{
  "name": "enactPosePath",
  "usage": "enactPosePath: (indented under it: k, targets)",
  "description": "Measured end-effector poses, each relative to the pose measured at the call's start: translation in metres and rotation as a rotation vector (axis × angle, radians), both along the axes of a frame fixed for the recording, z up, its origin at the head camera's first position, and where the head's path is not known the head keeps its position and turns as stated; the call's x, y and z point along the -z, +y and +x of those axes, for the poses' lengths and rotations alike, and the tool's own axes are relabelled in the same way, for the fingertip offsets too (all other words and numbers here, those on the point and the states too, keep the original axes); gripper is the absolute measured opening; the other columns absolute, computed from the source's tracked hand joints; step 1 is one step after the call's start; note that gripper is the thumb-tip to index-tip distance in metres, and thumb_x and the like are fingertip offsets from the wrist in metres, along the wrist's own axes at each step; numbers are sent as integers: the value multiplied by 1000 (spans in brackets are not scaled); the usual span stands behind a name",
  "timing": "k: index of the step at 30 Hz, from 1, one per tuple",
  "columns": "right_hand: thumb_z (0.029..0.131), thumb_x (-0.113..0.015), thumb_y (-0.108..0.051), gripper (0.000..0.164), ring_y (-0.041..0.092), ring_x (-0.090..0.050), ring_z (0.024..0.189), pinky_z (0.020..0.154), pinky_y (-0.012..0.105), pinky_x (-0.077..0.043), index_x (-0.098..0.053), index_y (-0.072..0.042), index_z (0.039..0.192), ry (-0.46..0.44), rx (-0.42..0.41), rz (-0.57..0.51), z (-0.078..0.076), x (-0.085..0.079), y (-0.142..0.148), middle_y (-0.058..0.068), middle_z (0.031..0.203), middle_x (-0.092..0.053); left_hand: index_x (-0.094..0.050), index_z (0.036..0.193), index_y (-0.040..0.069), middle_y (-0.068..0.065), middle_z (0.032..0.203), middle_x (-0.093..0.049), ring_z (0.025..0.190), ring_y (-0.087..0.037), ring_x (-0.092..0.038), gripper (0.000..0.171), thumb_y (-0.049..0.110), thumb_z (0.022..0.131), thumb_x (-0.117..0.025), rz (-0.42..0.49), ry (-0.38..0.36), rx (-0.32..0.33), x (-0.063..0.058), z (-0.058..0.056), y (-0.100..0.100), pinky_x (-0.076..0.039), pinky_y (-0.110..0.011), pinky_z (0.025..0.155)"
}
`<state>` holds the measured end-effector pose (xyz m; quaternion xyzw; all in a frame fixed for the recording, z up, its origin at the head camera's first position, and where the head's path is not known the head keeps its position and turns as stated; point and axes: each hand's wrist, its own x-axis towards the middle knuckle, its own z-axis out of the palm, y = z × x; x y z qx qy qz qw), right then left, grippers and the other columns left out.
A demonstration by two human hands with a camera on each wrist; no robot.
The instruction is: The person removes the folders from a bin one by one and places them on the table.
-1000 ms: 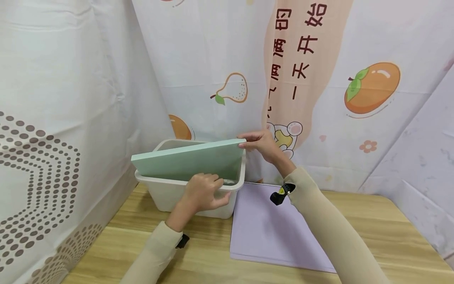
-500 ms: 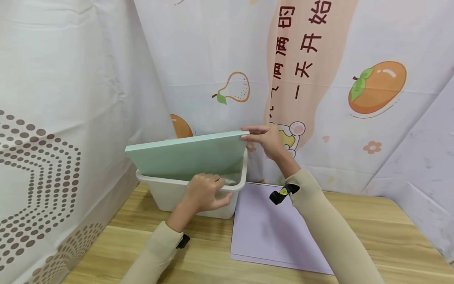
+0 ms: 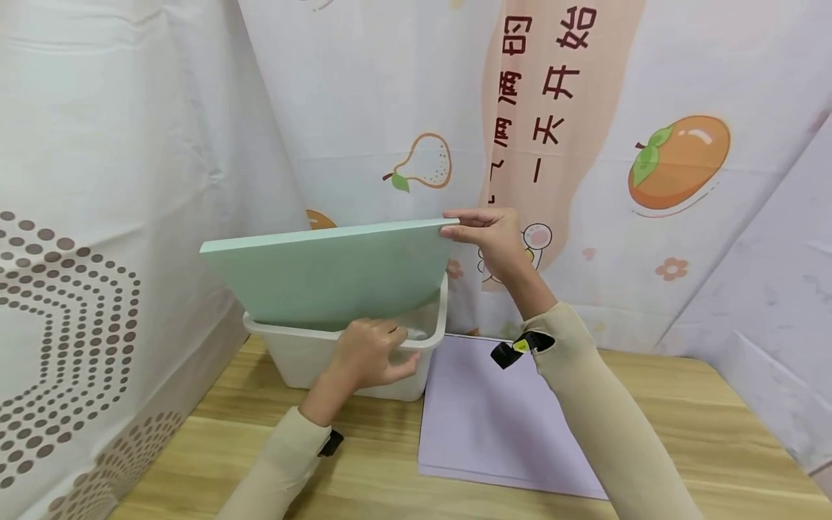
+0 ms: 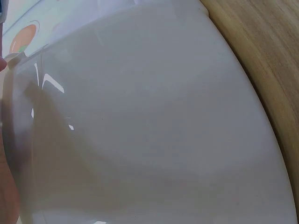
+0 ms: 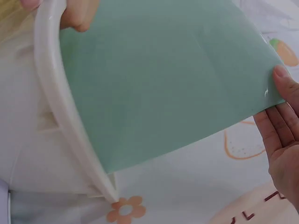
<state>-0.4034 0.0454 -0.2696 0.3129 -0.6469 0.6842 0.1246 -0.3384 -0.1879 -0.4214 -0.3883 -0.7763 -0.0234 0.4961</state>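
A pale green flat panel point(image 3: 338, 271) with a thick straight edge stands tilted in a white plastic bin point(image 3: 286, 343), its lower part hidden inside. My right hand point(image 3: 490, 238) pinches the panel's upper right corner between thumb and fingers. In the right wrist view the thumb point(image 5: 285, 81) lies on the green face, with fingers behind it. My left hand point(image 3: 367, 354) grips the bin's front rim, fingers curled over it and thumb outside. The bin's smooth side point(image 4: 154, 112) fills the left wrist view.
A flat lilac sheet or board point(image 3: 494, 426) lies on the wooden table point(image 3: 689, 419) right of the bin, partly under my right arm. A printed curtain point(image 3: 364, 94) hangs close behind the bin, and a dotted cloth point(image 3: 84, 289) hangs at the left.
My right hand has moved upward, raising the green panel higher out of the bin. Its left end has also risen and shifted left. My left hand has stayed on the rim.
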Motion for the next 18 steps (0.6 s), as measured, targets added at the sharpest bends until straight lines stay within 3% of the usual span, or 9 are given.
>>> enactPosePath:
  k: [9, 18]
  targets:
    - [76, -81, 14, 27, 11, -75, 73, 73, 28, -61, -82, -10, 87, 45, 23, -108, 13, -14, -6, 0, 79, -78, -47, 61, 17, 7, 56, -42, 50, -4, -24, 38, 45, 86, -54, 17, -2, 22, 3, -1, -1, -19, -18, 44]
    - [75, -82, 13, 21, 12, -75, 71, 70, 28, -61, -81, -6, 86, 78, 56, -194, 21, -33, -10, 2, 77, -78, -50, 63, 16, 6, 57, -45, 49, -4, -26, 43, 48, 91, -47, 16, 6, 11, 2, 0, -1, -17, -18, 43]
